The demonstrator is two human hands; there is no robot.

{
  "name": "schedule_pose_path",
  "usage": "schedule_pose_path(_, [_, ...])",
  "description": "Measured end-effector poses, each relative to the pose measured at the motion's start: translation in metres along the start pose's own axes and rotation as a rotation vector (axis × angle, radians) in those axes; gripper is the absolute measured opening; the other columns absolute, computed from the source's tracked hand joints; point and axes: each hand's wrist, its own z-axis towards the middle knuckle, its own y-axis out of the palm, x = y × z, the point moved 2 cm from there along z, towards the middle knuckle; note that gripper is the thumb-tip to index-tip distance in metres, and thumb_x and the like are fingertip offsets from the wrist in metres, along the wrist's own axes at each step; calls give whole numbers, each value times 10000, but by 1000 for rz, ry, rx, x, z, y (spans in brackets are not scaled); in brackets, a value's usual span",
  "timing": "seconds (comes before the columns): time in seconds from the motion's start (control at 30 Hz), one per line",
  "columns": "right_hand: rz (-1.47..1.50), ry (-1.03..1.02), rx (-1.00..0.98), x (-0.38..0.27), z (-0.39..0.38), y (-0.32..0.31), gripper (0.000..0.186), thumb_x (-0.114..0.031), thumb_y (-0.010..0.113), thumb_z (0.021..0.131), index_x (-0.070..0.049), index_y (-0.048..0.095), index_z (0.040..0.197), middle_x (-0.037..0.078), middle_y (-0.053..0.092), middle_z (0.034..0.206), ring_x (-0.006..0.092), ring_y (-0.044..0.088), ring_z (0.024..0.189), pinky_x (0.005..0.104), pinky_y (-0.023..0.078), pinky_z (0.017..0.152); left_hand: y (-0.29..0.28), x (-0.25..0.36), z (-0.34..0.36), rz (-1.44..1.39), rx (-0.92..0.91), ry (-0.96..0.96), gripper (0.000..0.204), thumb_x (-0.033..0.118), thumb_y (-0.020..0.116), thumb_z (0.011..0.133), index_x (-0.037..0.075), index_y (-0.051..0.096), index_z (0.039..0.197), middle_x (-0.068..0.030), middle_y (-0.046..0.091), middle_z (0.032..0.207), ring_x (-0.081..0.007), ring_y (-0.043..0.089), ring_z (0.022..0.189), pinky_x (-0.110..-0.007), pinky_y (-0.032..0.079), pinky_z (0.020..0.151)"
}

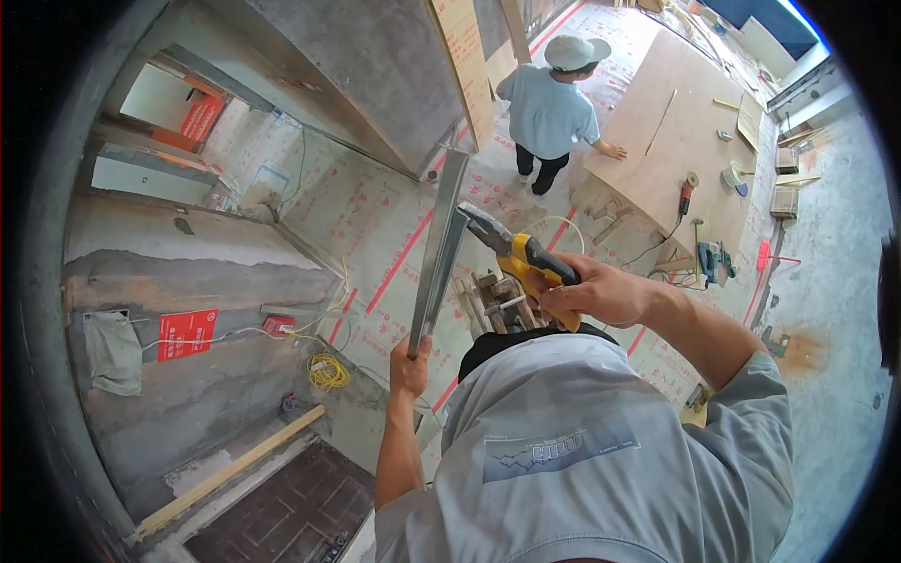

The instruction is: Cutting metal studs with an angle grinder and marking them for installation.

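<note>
In my left hand [410,368] I grip the lower end of a long, thin metal channel [439,239], which stands tilted up in front of me. My right hand [593,293] is wrapped round the yellow and black handles of a pair of tin snips [514,251]. The jaws of the snips point up and left, right at the channel's edge. Whether the blades bite into the metal is too small to tell.
A person in a light shirt and cap [552,108] stands ahead, one hand on a plywood-topped table [648,113]. On it lie an angle grinder [688,192] and a teal power tool [711,263]. Wood pieces [493,300] sit below my hands; a yellow cable coil [328,372] is left.
</note>
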Motion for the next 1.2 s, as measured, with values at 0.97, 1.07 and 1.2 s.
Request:
schedule_pose_path(0.97, [-976, -192, 301, -20, -3, -2, 434, -340, 614, 1005, -8, 567, 1280, 243, 616, 1135, 423, 597, 1070, 483, 452, 957, 1, 21, 12, -56, -193, 51, 585, 607, 637, 965, 34, 617, 845, -15, 587, 684, -114, 539, 654, -294, 421, 642])
schedule_pose_path(1.07, [-972, -128, 311, -18, -2, 3, 425, -337, 630, 996, -25, 561, 1277, 238, 607, 1155, 420, 597, 1075, 486, 457, 932, -1, 13, 12, -80, -235, 65, 563, 583, 636, 977, 35, 623, 849, -18, 587, 690, -122, 539, 651, -299, 422, 646])
schedule_pose_path(1.2, [-971, -167, 323, -13, -3, 0, 430, -329, 641, 977, -55, 548, 1296, 218, 630, 1013, 394, 623, 981, 493, 468, 859, 5, 26, 11, -57, -215, 123, 565, 582, 624, 985, 42, 620, 819, -14, 576, 679, -123, 533, 651, -302, 416, 644])
